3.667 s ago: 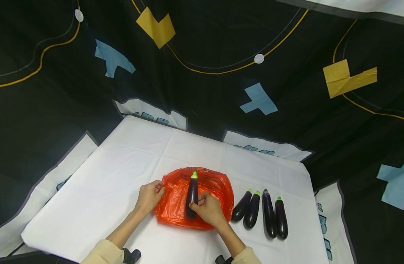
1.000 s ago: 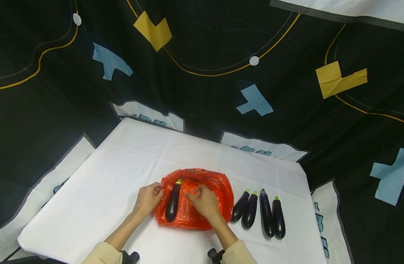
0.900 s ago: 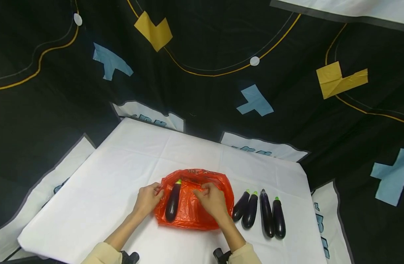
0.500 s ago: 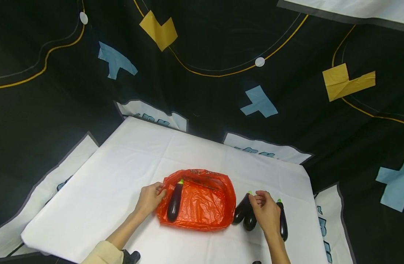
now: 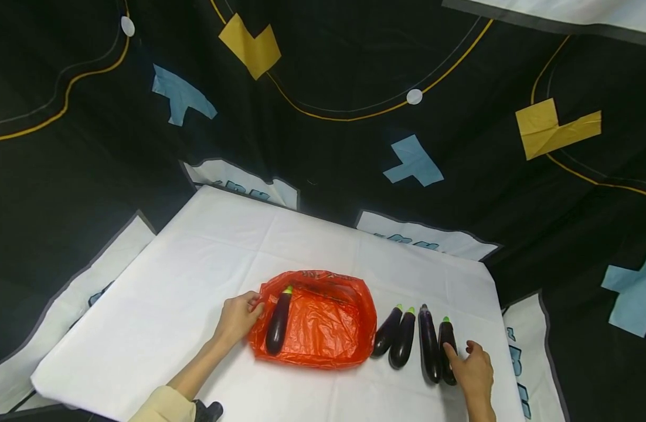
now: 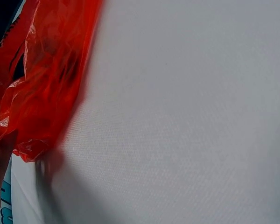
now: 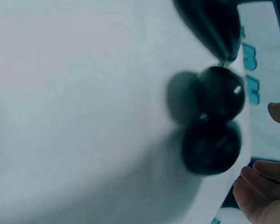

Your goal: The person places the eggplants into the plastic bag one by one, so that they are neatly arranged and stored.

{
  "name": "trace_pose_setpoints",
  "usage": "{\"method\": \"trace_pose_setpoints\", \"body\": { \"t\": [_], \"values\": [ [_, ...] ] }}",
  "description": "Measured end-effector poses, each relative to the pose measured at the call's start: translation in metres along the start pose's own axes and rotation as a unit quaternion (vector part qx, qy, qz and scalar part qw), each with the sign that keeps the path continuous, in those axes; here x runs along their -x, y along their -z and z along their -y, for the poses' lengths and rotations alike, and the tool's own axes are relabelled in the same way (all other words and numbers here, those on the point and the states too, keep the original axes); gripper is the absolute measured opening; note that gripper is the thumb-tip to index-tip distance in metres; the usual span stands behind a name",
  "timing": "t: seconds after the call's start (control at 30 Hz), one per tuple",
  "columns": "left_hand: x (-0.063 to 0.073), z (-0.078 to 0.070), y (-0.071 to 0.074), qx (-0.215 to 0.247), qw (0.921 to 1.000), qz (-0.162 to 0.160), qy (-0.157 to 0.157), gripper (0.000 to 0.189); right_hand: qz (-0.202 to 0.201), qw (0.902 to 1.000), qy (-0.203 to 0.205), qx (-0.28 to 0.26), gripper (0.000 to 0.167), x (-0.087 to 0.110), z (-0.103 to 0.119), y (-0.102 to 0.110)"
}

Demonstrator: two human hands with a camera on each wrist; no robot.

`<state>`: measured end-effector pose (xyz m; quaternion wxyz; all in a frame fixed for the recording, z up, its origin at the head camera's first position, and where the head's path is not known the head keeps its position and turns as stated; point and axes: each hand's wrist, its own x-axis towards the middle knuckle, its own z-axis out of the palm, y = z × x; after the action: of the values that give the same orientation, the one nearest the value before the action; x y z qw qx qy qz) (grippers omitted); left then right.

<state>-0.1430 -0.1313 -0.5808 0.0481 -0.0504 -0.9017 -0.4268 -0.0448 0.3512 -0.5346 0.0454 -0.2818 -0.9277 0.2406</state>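
A red plastic bag (image 5: pixel 328 328) lies spread with its mouth up, one dark eggplant (image 5: pixel 278 324) resting in its left part. My left hand (image 5: pixel 234 316) pinches the bag's left edge; in the left wrist view the fingertips (image 6: pixel 2 158) meet the red film (image 6: pixel 51 88). Off to the right of the bag, my right hand (image 5: pixel 473 369) is spread beside the rightmost eggplant (image 5: pixel 446 337), thumb near its side. The right wrist view shows a gap between the fingers (image 7: pixel 259 186) and the nearest eggplant (image 7: pixel 211 148).
Three more eggplants, a left one (image 5: pixel 387 332), a middle one (image 5: pixel 403 339) and a longer one (image 5: pixel 429 346), lie between bag and right hand. All rest on a white-covered table (image 5: pixel 196 252). A black curtain (image 5: pixel 323 152) hangs behind it.
My right hand has let go of the eggplant, which now lies at the bag's left, and has moved right across the other eggplants to the far one. My left hand stays at the bag's edge.
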Motion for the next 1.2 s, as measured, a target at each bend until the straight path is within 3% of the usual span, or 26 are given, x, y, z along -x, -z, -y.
{"method": "trace_pose_setpoints", "body": {
  "t": [0.2, 0.53, 0.93, 1.2],
  "values": [
    [0.001, -0.001, -0.001, -0.008, 1.0, -0.003, 0.0, 0.014, 0.056, 0.9982, -0.022, 0.005, 0.071, -0.005, -0.016, -0.003],
    [0.002, 0.0, -0.001, -0.013, 0.9999, -0.005, 0.002, 0.016, 0.071, 0.997, -0.028, 0.014, 0.068, -0.007, -0.028, -0.014],
    [0.002, 0.0, -0.001, -0.011, 0.9999, -0.007, -0.001, 0.015, 0.038, 0.9986, -0.029, -0.023, 0.064, -0.003, -0.033, -0.022],
    [0.003, 0.002, -0.002, -0.01, 0.9991, -0.031, -0.027, 0.014, 0.019, 0.9992, -0.027, -0.025, 0.056, -0.001, -0.031, -0.021]
  ]
}}
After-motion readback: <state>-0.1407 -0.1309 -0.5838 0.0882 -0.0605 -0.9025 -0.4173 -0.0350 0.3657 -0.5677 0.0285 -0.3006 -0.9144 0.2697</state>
